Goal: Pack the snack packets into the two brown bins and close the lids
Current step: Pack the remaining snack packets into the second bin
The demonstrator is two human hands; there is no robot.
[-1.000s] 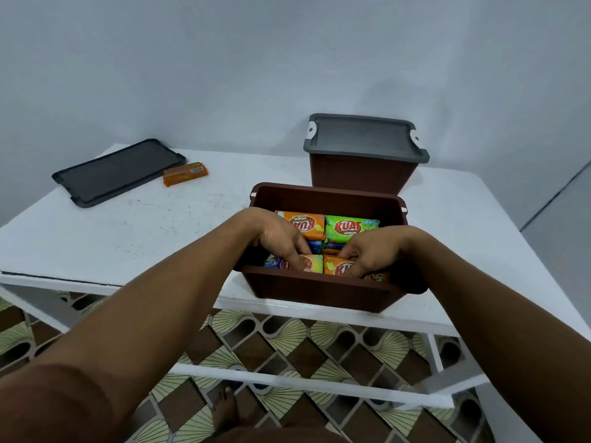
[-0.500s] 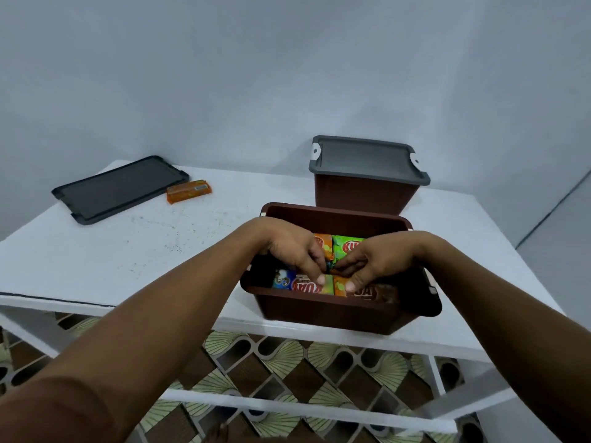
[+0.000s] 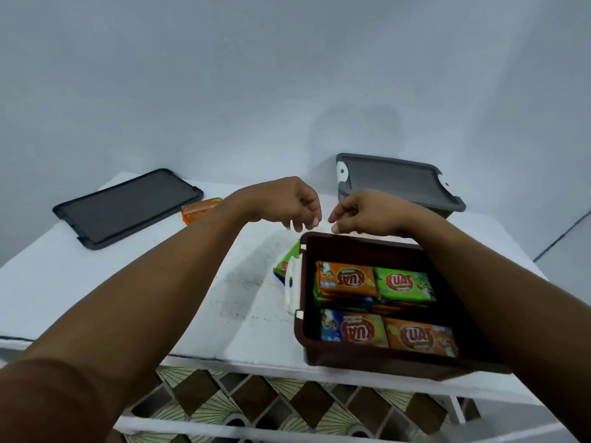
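Note:
An open brown bin sits at the table's front right, holding several orange, green and blue snack packets in two rows. My left hand and my right hand hover just beyond the bin's far rim, fingers loosely curled, holding nothing. A second brown bin with its grey lid on stands behind. A loose grey lid lies at the far left of the table, with an orange packet beside it. A green packet lies on the table against the open bin's left side.
The white table ends in a front edge with a patterned floor below. A pale wall stands close behind the table. A white latch hangs on the open bin's left side.
Both hands have lifted out of the open bin and now hover past its far rim, empty. The camera has shifted left, so the bin appears further right.

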